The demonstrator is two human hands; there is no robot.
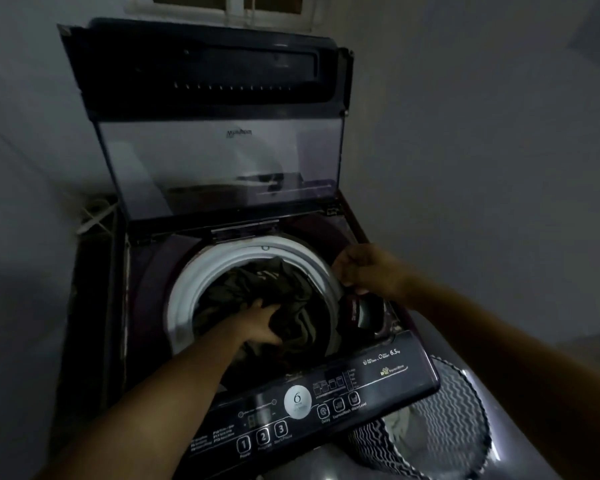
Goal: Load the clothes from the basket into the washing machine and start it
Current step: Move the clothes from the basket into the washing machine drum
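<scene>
I see my left hand (262, 323) down in the washing machine (146, 299), fingers clamped on the dark clothes (253, 287) in the drum. My right hand (364, 270) is curled at the drum's rim; I cannot tell if it grips anything. The basket (459, 407) stands just beside the machine.

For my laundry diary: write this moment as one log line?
washer lid: up | left hand: grips dark clothes in drum | right hand: beside drum, grip unclear | basket: white cloth inside
</scene>
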